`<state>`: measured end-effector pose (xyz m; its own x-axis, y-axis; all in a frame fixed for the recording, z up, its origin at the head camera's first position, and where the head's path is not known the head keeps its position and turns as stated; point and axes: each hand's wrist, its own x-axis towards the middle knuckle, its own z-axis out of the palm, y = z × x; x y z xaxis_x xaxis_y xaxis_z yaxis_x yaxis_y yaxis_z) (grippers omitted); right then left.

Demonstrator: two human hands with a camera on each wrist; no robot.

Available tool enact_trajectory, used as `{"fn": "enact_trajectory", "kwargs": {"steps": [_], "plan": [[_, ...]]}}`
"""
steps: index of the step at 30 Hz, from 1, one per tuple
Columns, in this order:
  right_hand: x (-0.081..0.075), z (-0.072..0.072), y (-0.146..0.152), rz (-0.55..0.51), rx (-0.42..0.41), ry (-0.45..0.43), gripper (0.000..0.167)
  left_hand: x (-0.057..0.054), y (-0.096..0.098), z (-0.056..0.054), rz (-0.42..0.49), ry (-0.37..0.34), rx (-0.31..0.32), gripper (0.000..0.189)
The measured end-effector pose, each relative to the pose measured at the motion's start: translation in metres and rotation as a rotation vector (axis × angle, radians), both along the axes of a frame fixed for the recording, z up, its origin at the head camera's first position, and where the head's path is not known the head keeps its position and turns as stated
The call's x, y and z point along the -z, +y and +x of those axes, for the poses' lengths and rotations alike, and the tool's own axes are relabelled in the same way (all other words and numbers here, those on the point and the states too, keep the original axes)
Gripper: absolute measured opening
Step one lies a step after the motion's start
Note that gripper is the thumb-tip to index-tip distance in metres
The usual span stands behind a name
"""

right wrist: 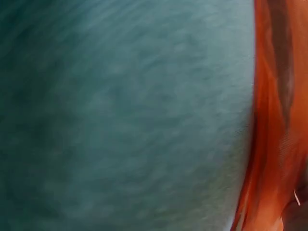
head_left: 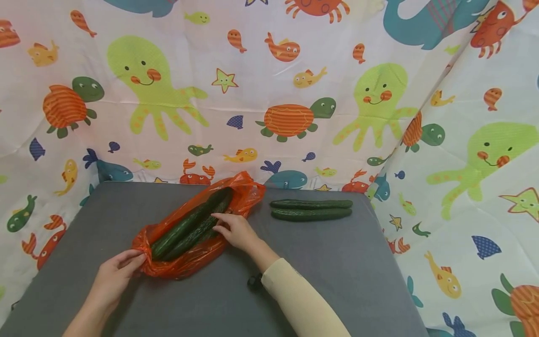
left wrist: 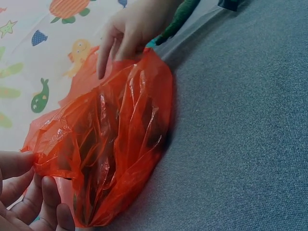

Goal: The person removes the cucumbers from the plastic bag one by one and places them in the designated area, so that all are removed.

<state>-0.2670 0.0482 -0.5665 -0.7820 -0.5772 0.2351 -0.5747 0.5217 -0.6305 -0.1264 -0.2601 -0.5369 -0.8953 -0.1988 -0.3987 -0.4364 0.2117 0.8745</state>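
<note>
An orange plastic bag [head_left: 187, 271] lies slantwise on the grey table, its opening facing up. Inside it, two long green cucumbers [head_left: 191, 227] rest side by side. My left hand [head_left: 115, 274] pinches the near-left edge of the bag between thumb and fingers; the left wrist view shows the thin film bunched at the fingertips [left wrist: 36, 161]. Over the bag's right side, my right hand [head_left: 236, 230] reaches in with its fingers loosely extended, fingertips at the nearer cucumber. Only the bag's side [right wrist: 276, 144] and blurred table appear in the right wrist view.
Two more cucumbers [head_left: 311, 214] lie parallel at the back right of the grey table [head_left: 328, 262]. A sheet [head_left: 252, 93] printed with sea animals hangs behind the table and along its sides. A small black object [head_left: 254, 282] shows beside the right sleeve.
</note>
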Motion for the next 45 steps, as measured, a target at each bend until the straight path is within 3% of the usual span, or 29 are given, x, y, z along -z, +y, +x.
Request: {"fn": "enact_trajectory", "kwargs": {"steps": [11,18,21,28,34,45], "plan": [[0.007,-0.004,-0.001,0.134,-0.084,0.184,0.051,-0.002,0.002,0.0,-0.033,-0.04,0.017,0.055],[0.007,-0.004,-0.002,0.161,-0.232,0.078,0.058,-0.004,0.003,0.0,-0.015,-0.034,0.016,0.051],[0.007,-0.006,-0.004,0.19,-0.234,0.057,0.057,-0.003,0.003,0.001,-0.019,-0.031,0.015,0.05],[0.01,-0.01,-0.008,0.236,-0.211,0.137,0.045,0.0,0.002,0.001,-0.022,-0.034,0.02,0.051],[0.012,-0.01,-0.011,0.261,-0.177,0.117,0.039,-0.001,0.002,0.0,-0.017,-0.039,0.021,0.051],[0.001,-0.01,-0.011,0.346,-0.222,0.124,0.033,-0.001,0.004,0.001,-0.031,-0.041,0.025,0.055]]}}
